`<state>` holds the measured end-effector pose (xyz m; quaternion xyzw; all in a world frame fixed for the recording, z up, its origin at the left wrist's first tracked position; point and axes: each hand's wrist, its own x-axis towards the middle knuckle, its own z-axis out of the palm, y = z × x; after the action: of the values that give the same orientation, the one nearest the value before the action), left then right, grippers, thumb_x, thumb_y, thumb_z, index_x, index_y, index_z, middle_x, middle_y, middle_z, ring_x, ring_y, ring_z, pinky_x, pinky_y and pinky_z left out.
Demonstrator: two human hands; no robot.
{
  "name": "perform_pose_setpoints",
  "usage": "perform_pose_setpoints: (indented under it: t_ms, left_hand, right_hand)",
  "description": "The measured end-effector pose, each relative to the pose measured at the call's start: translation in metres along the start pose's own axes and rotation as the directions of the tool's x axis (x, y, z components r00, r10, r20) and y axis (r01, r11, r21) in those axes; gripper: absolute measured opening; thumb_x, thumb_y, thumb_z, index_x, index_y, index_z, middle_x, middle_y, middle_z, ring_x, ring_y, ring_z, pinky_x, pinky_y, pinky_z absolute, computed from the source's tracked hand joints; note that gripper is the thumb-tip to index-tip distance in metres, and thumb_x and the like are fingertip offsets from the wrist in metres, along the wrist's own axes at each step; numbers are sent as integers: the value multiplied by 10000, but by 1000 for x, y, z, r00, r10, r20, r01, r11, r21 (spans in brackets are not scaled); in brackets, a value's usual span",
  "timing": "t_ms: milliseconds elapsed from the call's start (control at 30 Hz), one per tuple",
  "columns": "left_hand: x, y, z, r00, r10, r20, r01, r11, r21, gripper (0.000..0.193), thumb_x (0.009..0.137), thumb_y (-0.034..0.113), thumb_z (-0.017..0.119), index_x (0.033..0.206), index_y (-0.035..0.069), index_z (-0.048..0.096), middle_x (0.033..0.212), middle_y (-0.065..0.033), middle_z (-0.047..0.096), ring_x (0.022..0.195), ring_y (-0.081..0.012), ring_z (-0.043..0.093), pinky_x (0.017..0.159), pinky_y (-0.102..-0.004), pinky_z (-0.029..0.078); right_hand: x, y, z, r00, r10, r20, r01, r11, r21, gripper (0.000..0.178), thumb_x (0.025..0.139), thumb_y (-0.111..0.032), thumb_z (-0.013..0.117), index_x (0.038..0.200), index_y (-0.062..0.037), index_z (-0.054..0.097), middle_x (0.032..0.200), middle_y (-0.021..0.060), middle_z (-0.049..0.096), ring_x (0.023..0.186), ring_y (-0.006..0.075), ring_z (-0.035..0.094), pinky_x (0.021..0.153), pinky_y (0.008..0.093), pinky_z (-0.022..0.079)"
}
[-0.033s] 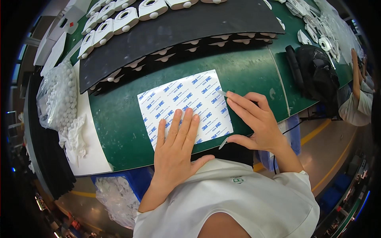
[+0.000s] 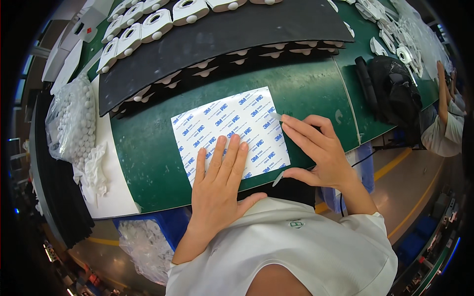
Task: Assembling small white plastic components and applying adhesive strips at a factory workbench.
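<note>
A white sheet printed all over with blue marks (image 2: 254, 130) lies at a slant on the green table (image 2: 148, 167), close to its near edge. My left hand (image 2: 217, 185) rests flat on the lower left part of the sheet, fingers stretched out and thumb apart. At the sheet's right side is my right hand (image 2: 318, 155), with thumb and fingers spread wide. Its long pale fingernails show; the index nail reaches over the sheet's right edge, and the thumb nail is by the near corner. Nothing is visible between these fingers.
Black boards (image 2: 222, 37) behind the sheet carry rows of white plastic parts (image 2: 157, 24). A clear bag of white balls (image 2: 74, 121) stands left. A black mesh bag (image 2: 392, 89) and more white parts (image 2: 405, 54) are right. Another person's arm (image 2: 442, 93) shows far right.
</note>
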<state>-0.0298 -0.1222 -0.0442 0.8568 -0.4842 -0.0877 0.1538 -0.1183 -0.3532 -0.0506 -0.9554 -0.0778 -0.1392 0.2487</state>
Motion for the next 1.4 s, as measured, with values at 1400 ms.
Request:
perform_pose_setpoints:
  t_ms: [1400]
  left_hand:
    - [-7,-7,-3,997,16,-72,-19,999,-38,884,689,489,715,1378,40,391,1435,-139,372,1350,-321,308,1094,-485,204]
  right_hand:
    - [55,-24,-9,974,156,164,-188,960,206,351,804,-146,559,1140,-50,587,1117,89,578,1060,262,449,989,365,291]
